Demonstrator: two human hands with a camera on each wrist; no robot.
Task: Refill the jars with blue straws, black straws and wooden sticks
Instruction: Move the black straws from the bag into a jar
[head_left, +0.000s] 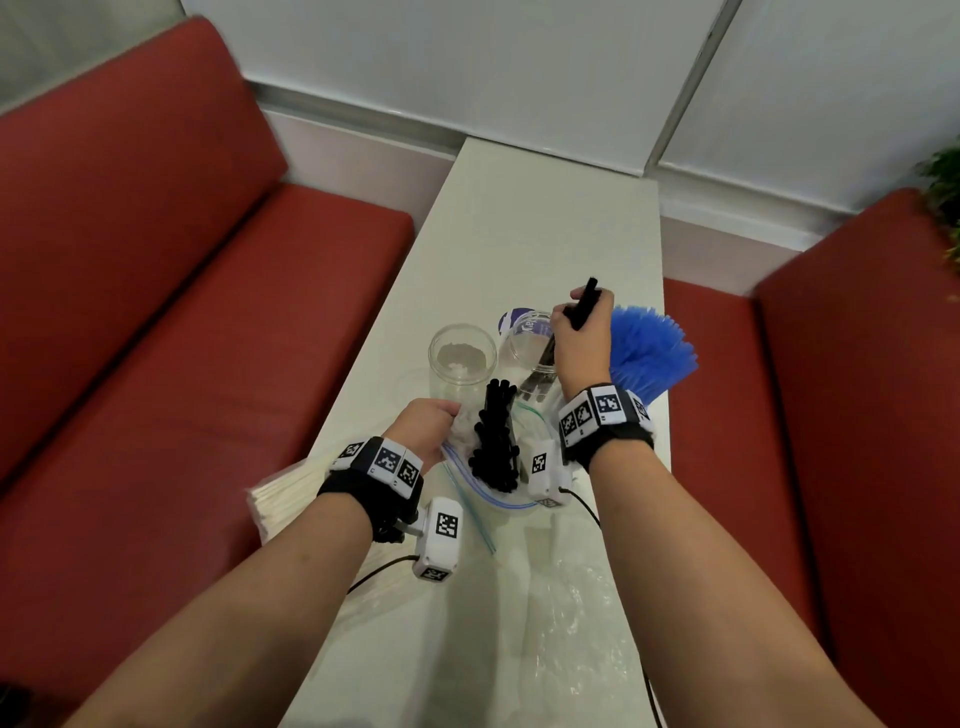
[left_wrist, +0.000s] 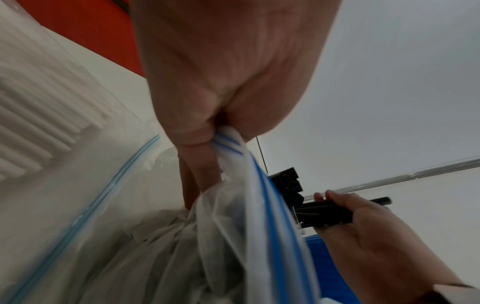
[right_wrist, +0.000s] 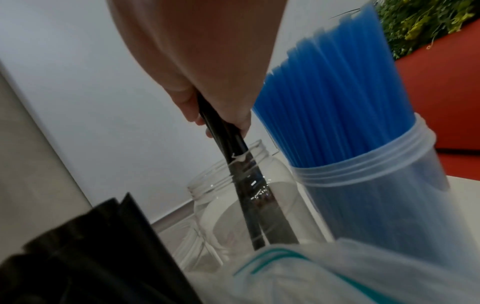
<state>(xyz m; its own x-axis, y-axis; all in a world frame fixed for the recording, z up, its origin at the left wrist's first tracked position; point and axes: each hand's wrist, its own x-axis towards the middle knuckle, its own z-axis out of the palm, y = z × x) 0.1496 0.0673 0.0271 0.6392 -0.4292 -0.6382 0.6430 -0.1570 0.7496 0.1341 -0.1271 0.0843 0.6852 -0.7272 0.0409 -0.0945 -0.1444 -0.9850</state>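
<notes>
My right hand (head_left: 582, 332) grips a small bundle of black straws (head_left: 584, 304), whose lower ends stand inside a clear jar (head_left: 524, 345); the right wrist view shows them reaching down the jar (right_wrist: 233, 197). My left hand (head_left: 423, 428) pinches the rim of a zip bag (left_wrist: 233, 144) that holds several black straws (head_left: 496, 441) standing up. An empty clear jar (head_left: 461, 358) stands at the left. A jar packed with blue straws (head_left: 649, 353) sits behind my right hand, also in the right wrist view (right_wrist: 337, 102).
The narrow white table (head_left: 545, 208) runs between two red benches (head_left: 156, 312). A pack of pale wooden sticks (head_left: 283, 499) hangs off the table's left edge under my left wrist. A crumpled clear bag (head_left: 571, 613) lies near me. A green plant (head_left: 943, 182) stands far right.
</notes>
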